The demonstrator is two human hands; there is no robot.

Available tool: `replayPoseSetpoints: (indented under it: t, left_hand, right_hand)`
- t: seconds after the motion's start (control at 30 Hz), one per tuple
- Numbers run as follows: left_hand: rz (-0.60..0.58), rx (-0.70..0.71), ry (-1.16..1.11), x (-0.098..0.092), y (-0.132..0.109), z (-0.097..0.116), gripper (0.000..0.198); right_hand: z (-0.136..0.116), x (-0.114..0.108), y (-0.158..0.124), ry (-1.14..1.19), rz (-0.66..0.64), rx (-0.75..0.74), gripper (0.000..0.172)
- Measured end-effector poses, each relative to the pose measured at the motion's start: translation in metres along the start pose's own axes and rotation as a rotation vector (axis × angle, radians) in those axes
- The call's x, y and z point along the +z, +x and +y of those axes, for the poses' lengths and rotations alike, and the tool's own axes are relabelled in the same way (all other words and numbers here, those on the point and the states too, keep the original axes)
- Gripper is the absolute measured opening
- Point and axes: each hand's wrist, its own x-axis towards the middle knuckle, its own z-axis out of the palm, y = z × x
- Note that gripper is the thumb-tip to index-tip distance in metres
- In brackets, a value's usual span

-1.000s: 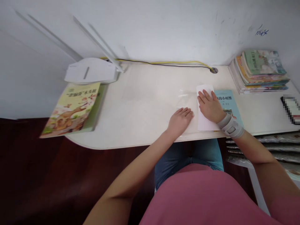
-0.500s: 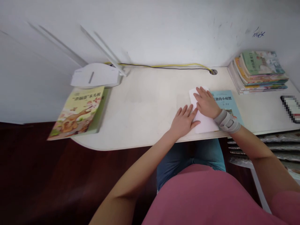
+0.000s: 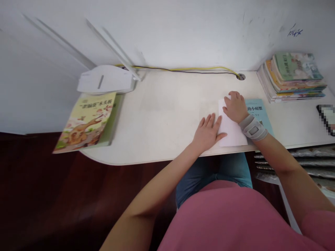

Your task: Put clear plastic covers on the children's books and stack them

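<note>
A white sheet of paper [image 3: 232,134] lies near the desk's front edge, overlapping the left part of a light-blue book [image 3: 264,115] with Chinese characters on its cover. My left hand [image 3: 208,132] rests flat with fingers spread, its fingertips and thumb at the sheet's left edge. Over the sheet's upper part is my right hand [image 3: 235,108], its fingers bent inward at the top edge of the paper. A grey brace wraps that wrist. How the sheet joins the book is hidden under the right hand.
A white router [image 3: 104,82] with raised antennas stands at the back left. Yellow-covered books [image 3: 89,122] jut over the left desk edge. Stacked books [image 3: 293,78] sit at the back right, near a phone [image 3: 327,118]. Cables [image 3: 180,70] run along the wall into a hole.
My right hand has gone from flat, spread fingers to bent ones, near the paper's top edge. The left hand stays flat beside the paper. The whole view has shifted slightly.
</note>
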Motion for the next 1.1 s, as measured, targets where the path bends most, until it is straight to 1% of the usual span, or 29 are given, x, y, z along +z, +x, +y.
replayPoseSetpoints:
  t: [0.17, 0.37, 0.53, 0.7, 0.83, 0.93, 1.1]
  left_hand:
    - [-0.005, 0.001, 0.005, 0.001, 0.001, 0.0, 0.079]
    - [-0.012, -0.004, -0.006, -0.001, 0.001, 0.001, 0.08]
    - [-0.016, -0.001, -0.013, -0.001, 0.001, 0.0, 0.081]
    - [-0.016, 0.004, 0.0, -0.001, 0.001, 0.001, 0.08]
    - [-0.022, 0.014, -0.024, -0.002, 0.001, 0.0, 0.077]
    - [-0.044, -0.001, -0.022, -0.007, 0.001, -0.008, 0.075]
    - [-0.066, -0.09, 0.122, -0.025, -0.003, -0.036, 0.047]
  right_hand:
    - [0.005, 0.008, 0.001, 0.037, 0.033, -0.062, 0.029]
    - [0.006, 0.007, 0.0, 0.014, -0.025, -0.069, 0.031]
    - [0.007, 0.008, 0.0, 0.012, -0.025, -0.089, 0.03]
    - [0.008, 0.01, 0.001, 0.002, -0.061, -0.087, 0.031]
    - [0.01, 0.012, 0.0, 0.021, -0.066, -0.094, 0.033]
    - [0.011, 0.013, -0.002, 0.033, -0.077, -0.086, 0.035]
    - [0.008, 0.012, -0.004, 0.052, -0.09, -0.041, 0.036]
